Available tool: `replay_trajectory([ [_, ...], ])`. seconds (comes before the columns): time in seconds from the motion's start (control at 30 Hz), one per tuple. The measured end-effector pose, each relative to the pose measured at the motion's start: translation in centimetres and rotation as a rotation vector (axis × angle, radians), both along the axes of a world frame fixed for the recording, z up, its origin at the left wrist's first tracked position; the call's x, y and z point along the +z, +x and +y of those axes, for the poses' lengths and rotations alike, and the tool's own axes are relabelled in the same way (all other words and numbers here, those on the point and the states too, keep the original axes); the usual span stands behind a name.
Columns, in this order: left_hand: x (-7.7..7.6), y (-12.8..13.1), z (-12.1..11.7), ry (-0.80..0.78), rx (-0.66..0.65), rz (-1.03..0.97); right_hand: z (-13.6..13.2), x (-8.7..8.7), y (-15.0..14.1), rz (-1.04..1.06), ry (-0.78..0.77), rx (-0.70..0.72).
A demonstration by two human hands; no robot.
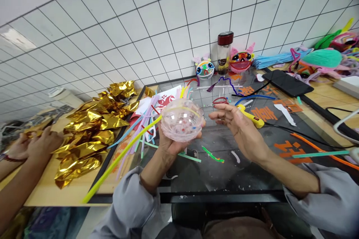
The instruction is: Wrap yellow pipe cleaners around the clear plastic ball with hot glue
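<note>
Cupped in my left hand [169,143] is a clear plastic ball [182,119] with a pale pink fuzzy band round its lower part. A long yellow pipe cleaner [123,157] runs from the ball down to the lower left. To the right of the ball, my right hand [238,127] is raised with its fingers apart and nothing in it. Just behind that hand lie a yellow glue gun [251,116] and red-handled scissors [220,101]. Short scraps, among them a green pipe cleaner piece [212,154], lie on the dark mat below.
Gold foil pieces [92,130] are heaped at left, beside another person's hands [39,143]. Purple and blue pipe cleaners [137,134] lie behind my left hand. Along the wall stand decorated balls [205,70], a bottle [223,54] and a phone [288,82].
</note>
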State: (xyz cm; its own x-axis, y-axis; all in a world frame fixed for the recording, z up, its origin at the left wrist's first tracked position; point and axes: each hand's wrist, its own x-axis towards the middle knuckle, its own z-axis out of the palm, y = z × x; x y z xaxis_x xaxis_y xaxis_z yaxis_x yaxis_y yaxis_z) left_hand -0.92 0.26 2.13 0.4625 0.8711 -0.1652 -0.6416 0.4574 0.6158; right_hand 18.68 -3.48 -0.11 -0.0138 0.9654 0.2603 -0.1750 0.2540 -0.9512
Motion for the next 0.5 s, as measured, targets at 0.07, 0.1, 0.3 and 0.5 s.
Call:
replay_trajectory([
  [0.07, 0.1, 0.0, -0.1, -0.022, 0.020, -0.008, -0.2, -0.2, -0.1, -0.048, 0.021, 0.050],
  [0.1, 0.2, 0.0, -0.1, -0.036, 0.025, -0.010, -0.3, -0.3, -0.1, -0.065, 0.029, 0.076],
  [0.3, 0.1, 0.3, -0.1, -0.078, -0.011, -0.001, -0.6, -0.6, -0.1, -0.099, 0.052, 0.186],
  [0.5, -0.8, 1.1, -0.2, 0.051, -0.048, 0.078, -0.6, -0.2, 0.6, -0.461, 0.325, -0.016],
])
